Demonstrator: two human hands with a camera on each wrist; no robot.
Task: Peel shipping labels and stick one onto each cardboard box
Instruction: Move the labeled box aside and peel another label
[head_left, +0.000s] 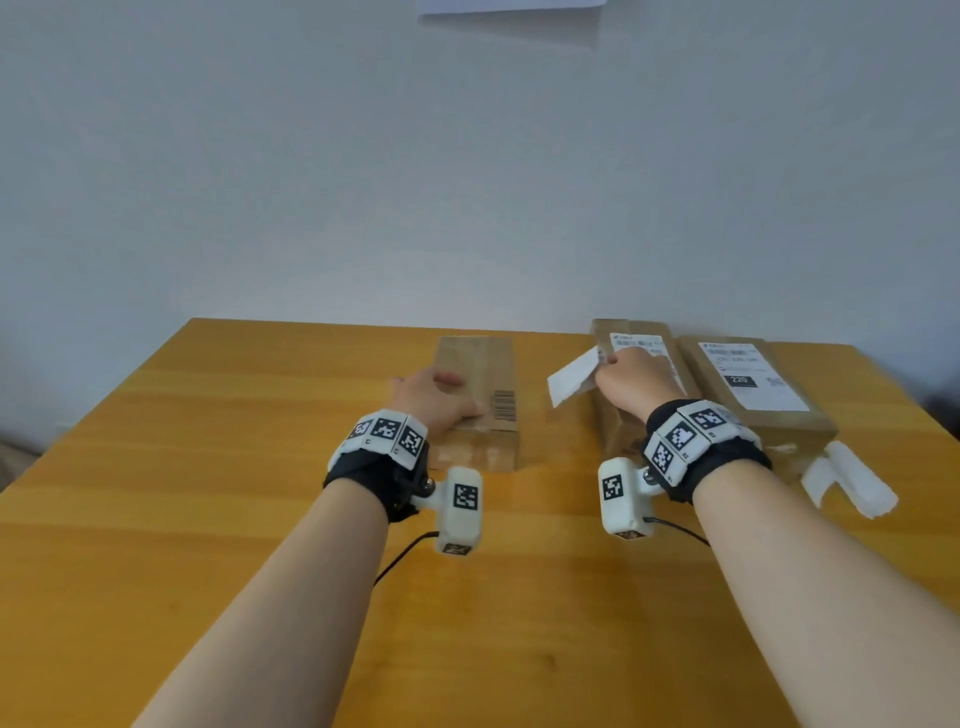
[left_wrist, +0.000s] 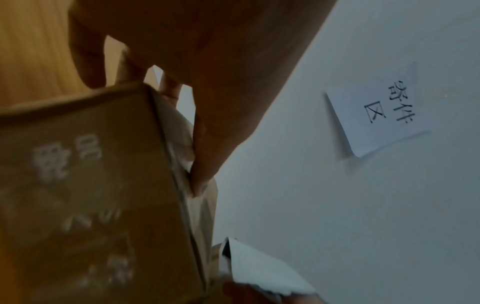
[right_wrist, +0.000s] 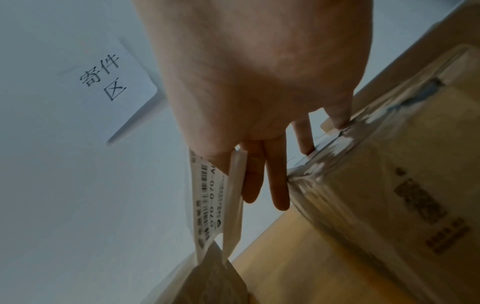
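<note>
Three cardboard boxes stand at the far side of the wooden table (head_left: 260, 519). The left box (head_left: 483, 387) (left_wrist: 91, 185) is bare except for a printed barcode. My left hand (head_left: 434, 397) (left_wrist: 197, 115) grips its left side, thumb on the top face. The middle box (head_left: 636, 338) (right_wrist: 389, 185) and the right box (head_left: 753, 384) each carry a white label. My right hand (head_left: 623, 379) (right_wrist: 259, 102) hovers over the middle box and pinches a loose shipping label (head_left: 571, 382) (right_wrist: 207, 197) with its backing partly split off. Two of its fingers touch the middle box's top edge.
Peeled white backing strips (head_left: 852, 478) lie at the table's right edge, in front of the right box. A paper sign (head_left: 511, 6) (left_wrist: 384, 111) (right_wrist: 103, 82) hangs on the pale wall behind the table. Bare wood stretches from the boxes to me.
</note>
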